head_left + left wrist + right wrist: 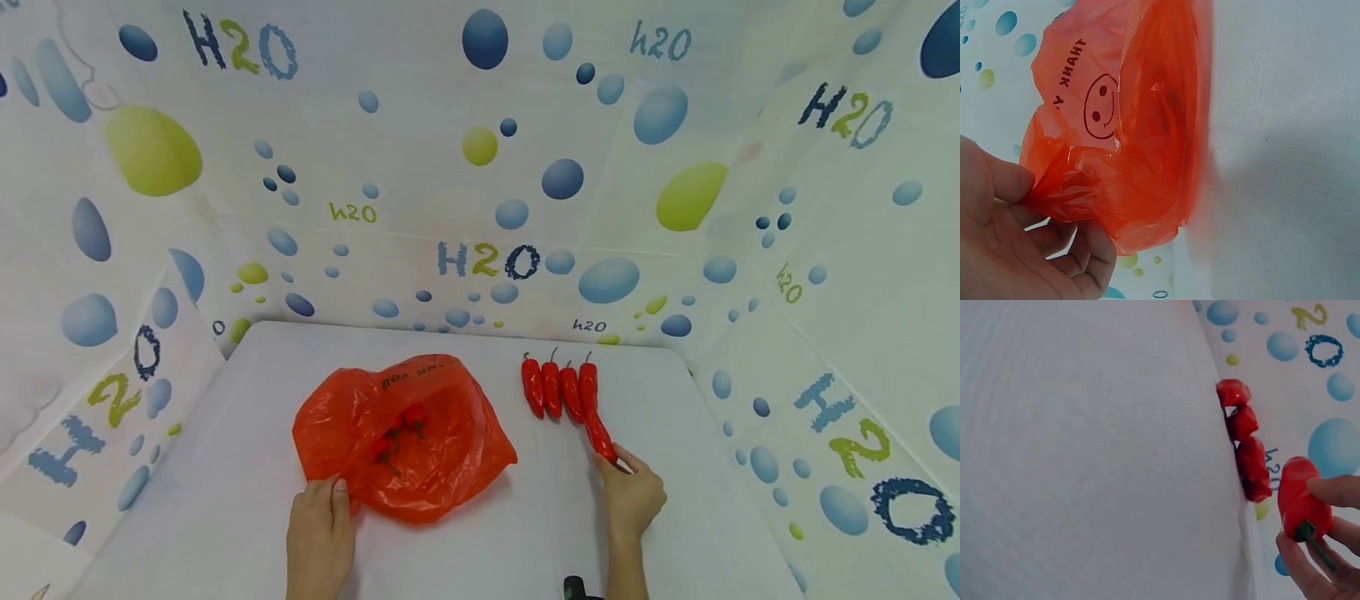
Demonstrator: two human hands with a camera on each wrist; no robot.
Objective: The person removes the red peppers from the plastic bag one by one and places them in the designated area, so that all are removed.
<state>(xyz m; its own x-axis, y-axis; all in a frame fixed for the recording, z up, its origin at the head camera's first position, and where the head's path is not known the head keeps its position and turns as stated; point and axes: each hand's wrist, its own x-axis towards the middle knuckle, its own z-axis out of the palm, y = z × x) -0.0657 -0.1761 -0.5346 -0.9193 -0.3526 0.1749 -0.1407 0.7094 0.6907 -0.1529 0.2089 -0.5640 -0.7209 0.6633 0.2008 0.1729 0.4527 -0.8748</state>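
A red plastic bag [465,467] with printed lettering lies on the table, its mouth facing up. Several red chili peppers [414,414] with green stems show inside it. At the near left edge of the bag, my left hand [321,521] pinches the plastic between thumb and fingers. My right hand [630,492] holds a red chili pepper [1300,503] by its stem end, the stem pointing back toward the palm. Beyond that hand, several chili peppers [551,387] lie side by side in a row, stems away from me. The held pepper overlaps the row's right end in the head view.
The white table [450,558] ends at a patterned cloth wall [420,250] behind and at both sides. A dark object [573,587] pokes in at the bottom edge, left of my right forearm.
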